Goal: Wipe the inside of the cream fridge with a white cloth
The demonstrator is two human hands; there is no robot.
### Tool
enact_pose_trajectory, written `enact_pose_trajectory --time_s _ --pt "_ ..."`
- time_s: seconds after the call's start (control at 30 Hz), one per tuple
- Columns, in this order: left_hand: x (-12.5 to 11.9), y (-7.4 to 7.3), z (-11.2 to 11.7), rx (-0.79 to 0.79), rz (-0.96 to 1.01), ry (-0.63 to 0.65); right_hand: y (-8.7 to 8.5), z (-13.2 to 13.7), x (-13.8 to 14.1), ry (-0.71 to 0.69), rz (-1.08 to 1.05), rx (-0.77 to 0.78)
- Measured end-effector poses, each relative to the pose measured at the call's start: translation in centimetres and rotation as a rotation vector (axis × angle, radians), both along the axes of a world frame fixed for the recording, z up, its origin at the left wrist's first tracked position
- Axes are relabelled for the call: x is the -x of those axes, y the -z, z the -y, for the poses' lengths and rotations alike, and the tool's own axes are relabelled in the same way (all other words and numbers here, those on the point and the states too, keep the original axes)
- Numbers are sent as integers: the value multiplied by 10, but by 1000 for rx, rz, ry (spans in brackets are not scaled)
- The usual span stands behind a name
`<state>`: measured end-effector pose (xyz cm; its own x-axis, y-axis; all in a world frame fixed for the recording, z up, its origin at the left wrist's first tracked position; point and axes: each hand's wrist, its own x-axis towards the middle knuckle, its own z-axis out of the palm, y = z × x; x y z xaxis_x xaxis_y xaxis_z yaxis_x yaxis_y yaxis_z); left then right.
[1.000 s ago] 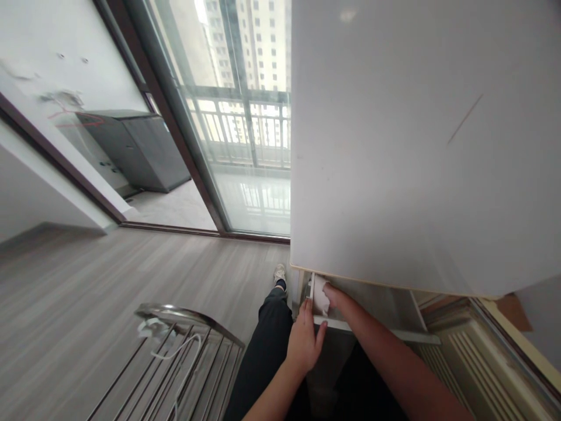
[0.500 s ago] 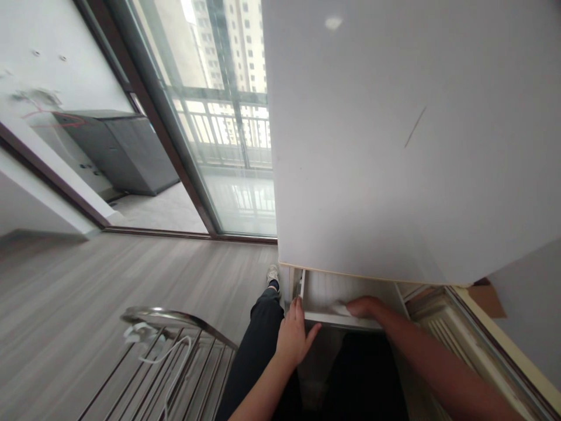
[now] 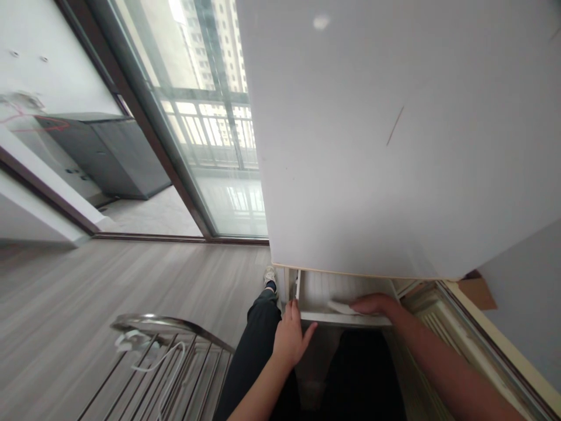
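A pulled-out white drawer [image 3: 315, 316] sticks out below the large white panel, above my knees. My left hand [image 3: 289, 339] rests at the drawer's front left corner, fingers stretched out and thumb apart. Inside the drawer, close behind its front board, my right hand [image 3: 370, 304] is closed on a white cloth [image 3: 344, 307]. The cloth looks thin and flat and pokes out left of the fingers, low over the drawer bottom. The fingertips of my right hand are partly hidden.
A big white panel [image 3: 350, 146] rises over the drawer. At right lie a cream-framed panel [image 3: 438, 327] and a brown cardboard piece [image 3: 480, 292]. A metal rack [image 3: 175, 362] with a white cable [image 3: 169, 365] stands at lower left. Glass sliding doors [image 3: 228, 193] stand behind.
My right hand and the cloth have shifted slightly within the drawer, and more of the cloth shows. My left hand keeps its place at the corner. The whole view has turned a little right.
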<state>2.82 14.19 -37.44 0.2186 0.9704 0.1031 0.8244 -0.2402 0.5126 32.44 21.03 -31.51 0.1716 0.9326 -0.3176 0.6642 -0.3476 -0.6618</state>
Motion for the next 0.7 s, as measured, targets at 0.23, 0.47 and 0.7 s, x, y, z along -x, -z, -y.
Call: enact_pose_trajectory --time_s 0.23,0.47,0.7 --pt "1 -2 0 15 -98 7 26 10 55 -521 -3 54" --pt "0 0 0 -2 -120 18 5 -2 -31 -540 428 440" --pt "1 1 -2 -64 -105 17 8 -1 -59 -478 551 408"
